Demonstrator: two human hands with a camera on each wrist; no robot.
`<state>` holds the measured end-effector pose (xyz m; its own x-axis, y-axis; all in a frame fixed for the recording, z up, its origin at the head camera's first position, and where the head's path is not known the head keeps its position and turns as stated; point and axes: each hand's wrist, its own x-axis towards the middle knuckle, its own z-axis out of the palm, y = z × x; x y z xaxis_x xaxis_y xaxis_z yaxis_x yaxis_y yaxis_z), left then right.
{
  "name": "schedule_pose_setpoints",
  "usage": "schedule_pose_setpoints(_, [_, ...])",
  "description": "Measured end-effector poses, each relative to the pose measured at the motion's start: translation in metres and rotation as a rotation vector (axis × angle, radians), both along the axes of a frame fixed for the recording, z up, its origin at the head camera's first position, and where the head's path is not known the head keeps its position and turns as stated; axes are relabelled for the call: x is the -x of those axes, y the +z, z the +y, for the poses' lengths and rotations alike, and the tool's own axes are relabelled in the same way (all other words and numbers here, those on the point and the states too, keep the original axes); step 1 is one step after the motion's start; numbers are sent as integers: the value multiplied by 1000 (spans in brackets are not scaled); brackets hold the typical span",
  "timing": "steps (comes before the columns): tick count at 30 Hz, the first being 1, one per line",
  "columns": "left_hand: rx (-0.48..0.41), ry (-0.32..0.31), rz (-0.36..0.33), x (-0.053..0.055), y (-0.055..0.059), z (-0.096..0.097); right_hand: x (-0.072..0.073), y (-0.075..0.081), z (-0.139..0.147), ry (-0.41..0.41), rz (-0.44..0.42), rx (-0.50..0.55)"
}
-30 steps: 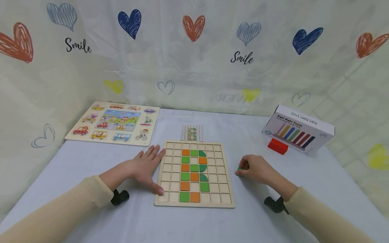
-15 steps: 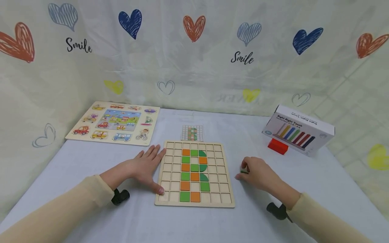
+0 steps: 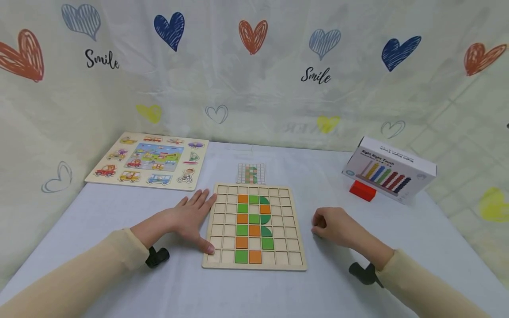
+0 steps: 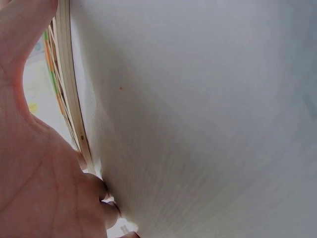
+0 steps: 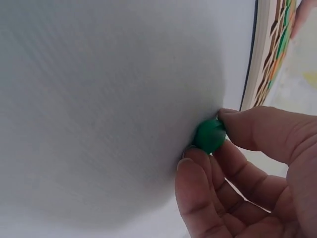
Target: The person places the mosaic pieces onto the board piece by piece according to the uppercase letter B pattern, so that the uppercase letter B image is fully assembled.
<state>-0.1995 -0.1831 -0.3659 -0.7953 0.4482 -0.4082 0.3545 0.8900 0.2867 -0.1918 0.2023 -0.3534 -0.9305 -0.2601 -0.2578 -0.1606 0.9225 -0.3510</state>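
A wooden grid board (image 3: 284, 229) lies flat in the middle of the table, with orange and green square tiles and several dark green rounded tiles (image 3: 265, 231) set in its cells. My left hand (image 3: 187, 223) is spread along the board's left side, thumb and fingertips touching its edge. To the right of the board, my right hand (image 3: 336, 226) is low over the tablecloth. In the right wrist view its thumb and fingers pinch a small green rounded tile (image 5: 210, 136); the head view hides that tile behind the hand.
Behind the board lies a small pattern card (image 3: 251, 173). A vehicle picture puzzle (image 3: 147, 161) is at the back left. At the back right stands a white box (image 3: 389, 170), with a red block (image 3: 362, 191) in front of it.
My right hand has shifted slightly to the right and its fingers have turned the green tile, which has gone out of sight in the head view. My left hand stays put.
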Motion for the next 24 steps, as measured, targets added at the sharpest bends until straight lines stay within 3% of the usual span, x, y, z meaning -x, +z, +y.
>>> schedule_pose_setpoints(8, [1, 6, -5, 0, 0, 0, -6, 7, -1, 31, 46, -78])
schedule_pose_setpoints(14, [6, 5, -1, 0, 1, 1, -12, 13, 10, 10, 32, -16])
schedule_pose_setpoints(20, [10, 2, -1, 0, 1, 1, -12, 13, 14, -18, 31, 171])
schedule_pose_setpoints(24, [6, 7, -2, 0, 1, 1, -15, 13, 4, -74, -97, 402])
